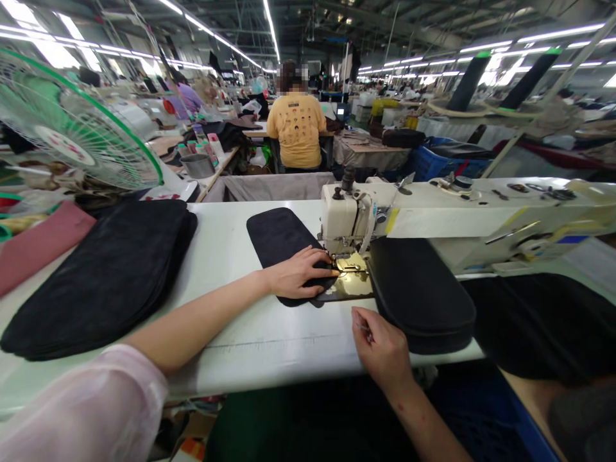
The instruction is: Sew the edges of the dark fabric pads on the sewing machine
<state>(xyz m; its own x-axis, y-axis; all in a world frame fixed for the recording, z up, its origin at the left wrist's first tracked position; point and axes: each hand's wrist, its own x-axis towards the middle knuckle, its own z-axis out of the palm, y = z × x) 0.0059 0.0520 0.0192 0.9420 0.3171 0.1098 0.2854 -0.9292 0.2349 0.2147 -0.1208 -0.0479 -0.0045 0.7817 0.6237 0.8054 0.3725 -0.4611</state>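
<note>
My left hand (303, 273) lies flat on a black rounded fabric panel (279, 234), its fingers stretched toward the shiny needle plate (353, 282) of a white sewing machine (344, 215). The panel rests on the pale tabletop, left of the needle area. At the front of the table, my right hand (385, 346) is closed, apart from the panel. A small metallic bit shows between its fingers; what it is I cannot make out. Just right of the needle plate sits a stack of black rounded panels (421, 292), close to my right hand.
A larger pile of black panels (110, 269) lies at the left, beside a pink piece of material (45, 247). More black pieces (543, 321) lie at the right. A green-rimmed fan (72, 128) stands at back left. A person in a yellow shirt (296, 131) sits ahead.
</note>
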